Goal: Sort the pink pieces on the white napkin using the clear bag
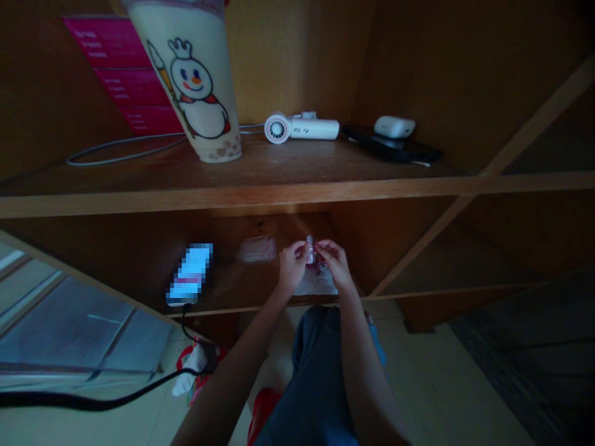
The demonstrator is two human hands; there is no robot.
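My left hand (pixel 292 266) is closed in a pinch on the left side of a small shiny plastic packet (pixel 310 249). From the other side, my right hand (pixel 333 260) has its fingers closed at the packet's right edge. Small dark red pieces (pixel 317 266) show just below the packet, between the hands; whether they are inside it I cannot tell. Under both hands a white sheet or bag (pixel 316 285) lies on the lower shelf. To the left of my left hand rests a flat clear plastic bag (pixel 258 248).
A lit phone (pixel 190 272) with a cable stands at the lower shelf's left. On the upper shelf (pixel 297 192) are a tall milk tea cup (pixel 199 87), a white handheld fan (pixel 302 128), a white earbud case (pixel 394 127) and a dark flat object (pixel 390 147).
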